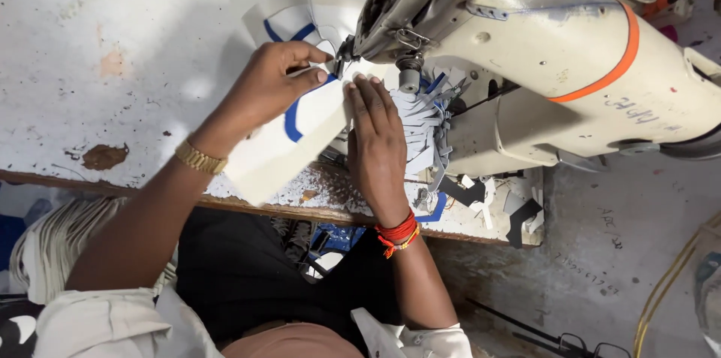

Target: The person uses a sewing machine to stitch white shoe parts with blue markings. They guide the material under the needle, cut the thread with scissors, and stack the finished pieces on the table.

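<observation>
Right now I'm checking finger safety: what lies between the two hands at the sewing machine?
In the head view, only the white piece with blue trim lies between the left hand and right hand; both press it near the needle.

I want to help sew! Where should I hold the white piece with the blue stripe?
Hold the white piece at its wide flat end near the table edge, coming from the person's side. That end lies clear; the far end sits under the sewing machine needle, between both hands.

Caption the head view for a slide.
Both hands, left and right, press a white-and-blue piece under a sewing machine.
</observation>
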